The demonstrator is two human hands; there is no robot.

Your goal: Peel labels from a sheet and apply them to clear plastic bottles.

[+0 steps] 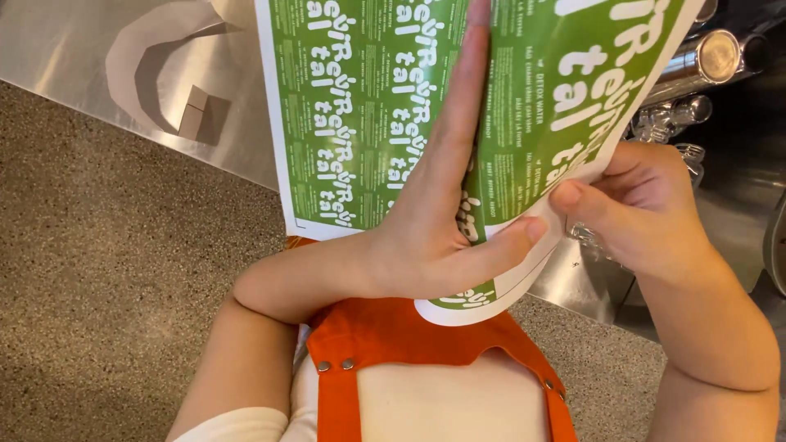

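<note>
So you've got a stack of big green-and-white printed paper sheets (360,106) held up close to your chest, over the edge of the brushed steel counter (65,49). Your left hand (434,221) is flat and fully open, fingers straight, pressed along the gap between the two sheet halves with the thumb stretched out across the lower edge. Your right hand (639,205) is curled, pinching the right-hand sheet's lower edge between thumb and fingers. Shiny chrome fittings (696,65) sit just beside that hand, so it's tight there. The speckled brown floor (106,270) lies left of you, and your orange apron (393,344) sits right below the sheets.
</note>
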